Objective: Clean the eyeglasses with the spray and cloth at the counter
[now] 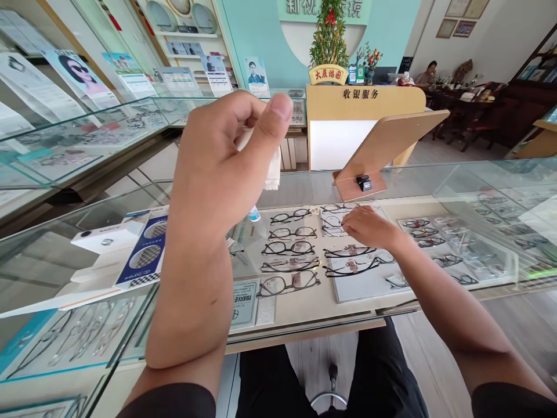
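Note:
My left hand [221, 157] is raised close to the camera above the counter, its fingers curled and the thumb on top. Below the fingers hangs a piece of white cloth [273, 174], mostly hidden behind the hand. Farther off, my right hand [369, 226] lies low over the glass counter [304, 188], fingers reaching left. Its fingertips are beside a pair of thin-framed eyeglasses [333, 225]; I cannot tell if they touch it. Left of that, several dark-framed eyeglasses [289, 248] lie in a column. More frames lie on a white tray [361, 290] below my right hand.
A wooden-backed tilted board [387, 139] stands on the counter, a small black device [364, 183] at its base. An opened blue-and-white box [143, 249] lies at left. A small white-and-blue bottle [254, 214] is partly hidden by my left arm. A person [429, 75] sits far back.

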`<act>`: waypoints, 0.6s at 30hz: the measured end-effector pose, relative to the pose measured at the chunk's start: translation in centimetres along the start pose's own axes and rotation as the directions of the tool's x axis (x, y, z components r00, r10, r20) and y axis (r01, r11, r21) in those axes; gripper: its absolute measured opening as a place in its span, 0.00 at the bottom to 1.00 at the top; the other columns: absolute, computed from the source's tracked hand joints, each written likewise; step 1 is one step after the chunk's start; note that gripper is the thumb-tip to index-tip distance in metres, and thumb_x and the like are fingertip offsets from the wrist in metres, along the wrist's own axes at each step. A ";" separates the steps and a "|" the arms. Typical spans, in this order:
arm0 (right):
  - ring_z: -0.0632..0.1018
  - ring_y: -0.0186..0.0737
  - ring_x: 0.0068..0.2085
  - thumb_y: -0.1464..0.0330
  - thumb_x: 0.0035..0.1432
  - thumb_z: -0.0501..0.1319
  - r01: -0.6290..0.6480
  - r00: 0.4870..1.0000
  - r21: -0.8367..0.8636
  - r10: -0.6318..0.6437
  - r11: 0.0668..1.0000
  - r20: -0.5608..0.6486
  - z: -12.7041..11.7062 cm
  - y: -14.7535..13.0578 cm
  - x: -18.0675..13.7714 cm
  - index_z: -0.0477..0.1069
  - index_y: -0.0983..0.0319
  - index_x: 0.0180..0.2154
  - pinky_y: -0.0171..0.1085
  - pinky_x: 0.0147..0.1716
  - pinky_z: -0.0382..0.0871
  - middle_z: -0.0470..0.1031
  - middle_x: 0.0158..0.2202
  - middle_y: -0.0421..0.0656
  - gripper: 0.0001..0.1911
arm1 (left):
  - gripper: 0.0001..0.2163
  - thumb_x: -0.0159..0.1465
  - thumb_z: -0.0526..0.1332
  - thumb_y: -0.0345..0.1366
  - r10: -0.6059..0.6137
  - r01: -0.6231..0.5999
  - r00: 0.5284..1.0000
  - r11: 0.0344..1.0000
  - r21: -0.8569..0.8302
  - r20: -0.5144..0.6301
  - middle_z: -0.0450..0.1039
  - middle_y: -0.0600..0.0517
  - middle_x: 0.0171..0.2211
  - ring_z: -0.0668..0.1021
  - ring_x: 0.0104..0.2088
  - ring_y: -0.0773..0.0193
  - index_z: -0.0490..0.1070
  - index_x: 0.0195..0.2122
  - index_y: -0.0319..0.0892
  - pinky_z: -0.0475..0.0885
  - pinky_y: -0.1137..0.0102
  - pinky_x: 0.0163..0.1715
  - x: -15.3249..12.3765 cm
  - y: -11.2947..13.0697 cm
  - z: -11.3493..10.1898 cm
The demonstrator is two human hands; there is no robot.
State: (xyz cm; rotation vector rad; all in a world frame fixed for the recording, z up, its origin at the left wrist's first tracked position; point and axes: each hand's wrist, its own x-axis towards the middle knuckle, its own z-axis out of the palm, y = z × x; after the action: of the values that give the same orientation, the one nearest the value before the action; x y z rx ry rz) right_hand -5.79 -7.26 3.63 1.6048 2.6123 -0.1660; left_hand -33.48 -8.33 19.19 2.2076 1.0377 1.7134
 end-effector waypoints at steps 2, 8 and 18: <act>0.78 0.49 0.45 0.72 0.74 0.48 0.018 1.000 -0.010 -0.018 1.000 0.009 0.0 0.0 -0.1 0.75 0.61 0.30 0.44 0.51 0.60 0.83 0.37 0.49 0.23 | 0.22 0.73 0.63 0.53 0.008 -0.008 1.000 1.000 -0.002 0.003 0.66 0.54 0.23 0.66 0.29 0.65 0.72 0.27 0.43 0.58 0.64 0.33 0.0 0.0 0.0; 0.79 0.48 0.46 0.73 0.75 0.48 0.012 0.996 0.060 -0.006 0.998 -0.092 0.1 0.1 -0.1 0.74 0.60 0.31 0.45 0.54 0.61 0.84 0.40 0.49 0.22 | 0.24 0.73 0.63 0.58 0.006 -0.006 1.000 1.000 -0.001 0.027 0.71 0.54 0.26 0.72 0.32 0.64 0.73 0.29 0.43 0.63 0.63 0.37 -0.1 0.0 0.0; 0.77 0.52 0.66 0.66 0.76 0.54 0.146 0.820 0.328 0.072 0.933 -0.568 -1.2 0.8 0.2 0.81 0.62 0.59 0.51 0.68 0.67 0.82 0.64 0.52 0.20 | 0.16 0.71 0.67 0.47 -0.122 0.122 0.992 0.992 0.014 0.028 0.73 0.54 0.24 0.71 0.28 0.64 0.75 0.29 0.46 0.62 0.62 0.31 -0.2 0.0 0.1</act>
State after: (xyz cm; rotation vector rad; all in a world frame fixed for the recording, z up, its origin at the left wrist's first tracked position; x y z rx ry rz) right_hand -5.13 -6.54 4.79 1.9766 3.2238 -0.1969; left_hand -33.39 -8.49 18.99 2.1217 1.1534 1.6233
